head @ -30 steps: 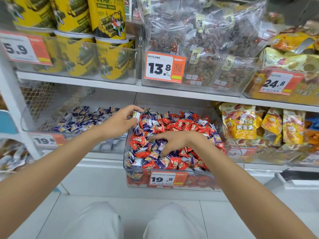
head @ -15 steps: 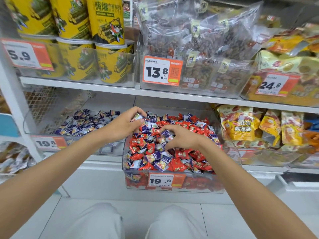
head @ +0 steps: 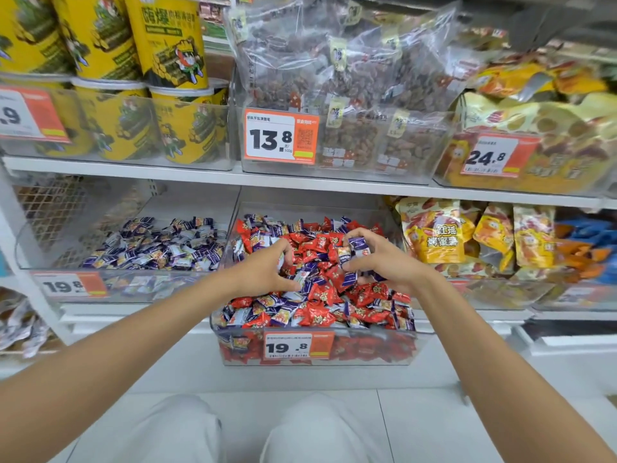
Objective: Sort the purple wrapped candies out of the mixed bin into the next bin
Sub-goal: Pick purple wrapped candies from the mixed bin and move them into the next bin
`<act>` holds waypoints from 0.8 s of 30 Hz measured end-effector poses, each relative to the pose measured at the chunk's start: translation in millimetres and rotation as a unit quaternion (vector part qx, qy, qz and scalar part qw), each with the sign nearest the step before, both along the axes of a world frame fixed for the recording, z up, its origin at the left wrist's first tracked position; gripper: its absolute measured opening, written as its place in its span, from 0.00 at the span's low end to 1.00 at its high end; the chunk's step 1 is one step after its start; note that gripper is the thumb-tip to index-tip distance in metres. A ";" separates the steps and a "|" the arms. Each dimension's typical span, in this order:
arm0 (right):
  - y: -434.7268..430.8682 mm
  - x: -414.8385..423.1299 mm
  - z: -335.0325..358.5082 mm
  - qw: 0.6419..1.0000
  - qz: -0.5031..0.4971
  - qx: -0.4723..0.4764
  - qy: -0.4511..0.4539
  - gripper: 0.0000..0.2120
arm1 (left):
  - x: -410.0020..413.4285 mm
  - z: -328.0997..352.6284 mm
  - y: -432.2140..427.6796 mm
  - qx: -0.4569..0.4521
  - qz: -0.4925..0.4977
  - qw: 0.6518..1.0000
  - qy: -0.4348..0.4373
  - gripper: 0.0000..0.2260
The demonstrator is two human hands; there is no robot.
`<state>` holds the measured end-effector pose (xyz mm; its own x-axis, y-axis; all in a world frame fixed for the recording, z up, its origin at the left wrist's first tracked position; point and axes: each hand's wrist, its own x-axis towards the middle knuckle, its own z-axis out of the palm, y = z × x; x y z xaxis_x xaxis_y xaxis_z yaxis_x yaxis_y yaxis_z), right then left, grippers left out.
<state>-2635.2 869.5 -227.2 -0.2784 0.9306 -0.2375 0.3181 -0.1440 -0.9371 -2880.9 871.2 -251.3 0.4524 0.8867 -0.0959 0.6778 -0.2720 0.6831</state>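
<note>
1. Purple wrapped candies [head: 150, 245] lie in the next bin [head: 187, 208] on the left. A careless toss can overshoot its low front wall.
2. Left hand [head: 263, 272] is sunk in the mixed bin [head: 300, 208] with curled fingers. I cannot tell if they hold anything, and red candies [head: 317, 314] may come along.
3. Right hand [head: 384, 262] pinches a purple candy [head: 359, 243] above the pile. The slippery wrapper can slide out during the carry.

A shop: price tags [head: 279, 136] on stocked shelves [head: 300, 182].
</note>
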 end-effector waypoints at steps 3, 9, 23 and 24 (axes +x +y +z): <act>-4.7 7.8 -2.2 0.999 -0.012 -0.024 0.024 0.15 | 11.5 -11.2 10.7 0.020 -0.027 0.998 0.061 0.21; -10.9 13.5 -9.6 0.997 -0.071 0.008 0.014 0.16 | 18.8 -23.8 29.7 0.082 -0.102 0.968 0.215 0.29; -12.6 13.2 -14.9 0.996 -0.077 -0.020 0.045 0.17 | 0.7 7.5 26.6 -0.018 0.066 0.989 -0.133 0.09; -11.8 10.8 -14.5 0.996 -0.070 -0.022 0.045 0.17 | -0.9 9.8 26.6 -0.036 0.071 0.986 -0.149 0.10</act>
